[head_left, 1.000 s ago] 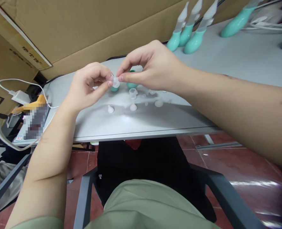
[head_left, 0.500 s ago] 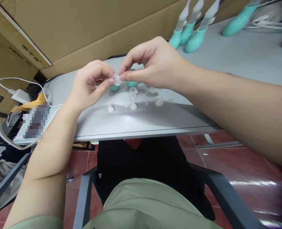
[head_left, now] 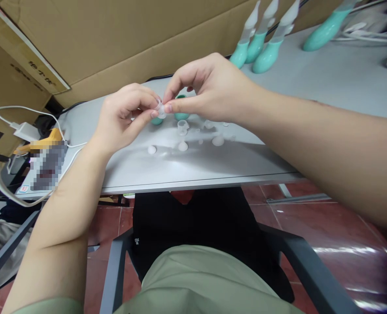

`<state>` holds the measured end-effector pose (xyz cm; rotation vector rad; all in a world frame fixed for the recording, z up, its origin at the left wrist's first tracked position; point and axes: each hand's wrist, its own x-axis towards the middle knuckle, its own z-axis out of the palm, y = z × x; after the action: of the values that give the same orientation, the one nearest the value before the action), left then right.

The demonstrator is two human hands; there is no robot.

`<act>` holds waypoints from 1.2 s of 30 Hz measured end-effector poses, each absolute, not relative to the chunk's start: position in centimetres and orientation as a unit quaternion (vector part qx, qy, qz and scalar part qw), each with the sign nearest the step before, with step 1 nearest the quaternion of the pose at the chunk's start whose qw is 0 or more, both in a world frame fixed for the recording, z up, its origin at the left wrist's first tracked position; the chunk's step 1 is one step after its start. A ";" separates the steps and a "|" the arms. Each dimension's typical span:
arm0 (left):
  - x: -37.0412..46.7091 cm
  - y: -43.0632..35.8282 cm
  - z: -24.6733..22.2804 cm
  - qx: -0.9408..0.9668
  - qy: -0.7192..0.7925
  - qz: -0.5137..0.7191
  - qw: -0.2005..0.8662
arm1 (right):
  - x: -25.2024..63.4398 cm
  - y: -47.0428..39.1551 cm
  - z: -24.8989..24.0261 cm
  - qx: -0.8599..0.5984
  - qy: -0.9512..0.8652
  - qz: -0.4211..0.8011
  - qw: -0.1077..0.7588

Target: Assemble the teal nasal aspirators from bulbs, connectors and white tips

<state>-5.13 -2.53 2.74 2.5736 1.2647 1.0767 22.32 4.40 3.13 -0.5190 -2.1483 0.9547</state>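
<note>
A small clear plastic collar (head_left: 161, 110) is pinched between my two hands above the desk. My left hand (head_left: 124, 113) grips its left side with thumb and fingers. Thumb and forefinger of my right hand (head_left: 209, 89) close on its right side; any smaller part there is hidden by the fingertips. Below and behind the hands stand a teal bulb (head_left: 157, 121), mostly covered, and another teal bulb (head_left: 181, 116) with an open top. A second clear collar (head_left: 183, 127) stands on the desk. Nearer me lie white soft tips (head_left: 183, 146) and several tiny translucent pieces.
Three assembled teal bulb aspirators (head_left: 258, 46) stand at the back right, and another teal bulb (head_left: 327, 31) lies beyond them. Cardboard (head_left: 121, 39) walls the desk's back. A blurred-out phone-like object (head_left: 49, 165), white cables and a yellow tool (head_left: 54, 138) are at left.
Both hands stay almost where they were, still on the clear collar. The collar's tilt differs slightly between the fingertips. The whole view has shifted a little.
</note>
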 end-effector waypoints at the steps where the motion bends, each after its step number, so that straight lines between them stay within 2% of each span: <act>1: -5.0 -2.6 2.8 0.840 0.412 0.352 0.039 | 22.3 4.4 3.1 -0.195 -0.830 0.377 0.361; 8: -4.4 -3.4 3.4 0.828 0.430 0.355 0.058 | 21.9 4.4 3.2 -0.190 -0.811 0.416 0.366; 15: -4.5 -2.6 1.6 0.810 0.426 0.394 0.082 | 21.8 4.9 2.7 -0.136 -0.752 0.515 0.388; 25: -4.6 -2.6 1.7 0.814 0.445 0.369 0.052 | 22.3 4.5 2.8 -0.162 -0.743 0.526 0.380; 31: -4.4 -2.3 1.4 0.815 0.396 0.419 0.063 | 22.0 4.7 2.7 -0.156 -0.742 0.532 0.376; 36: -4.9 0.5 -1.3 0.799 0.293 0.523 0.051 | 20.6 5.7 1.8 -0.027 -0.692 0.593 0.412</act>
<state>-4.91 0.45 -1.32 2.4320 0.8921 1.5919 20.62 5.66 1.76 -0.0676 -1.7402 1.4913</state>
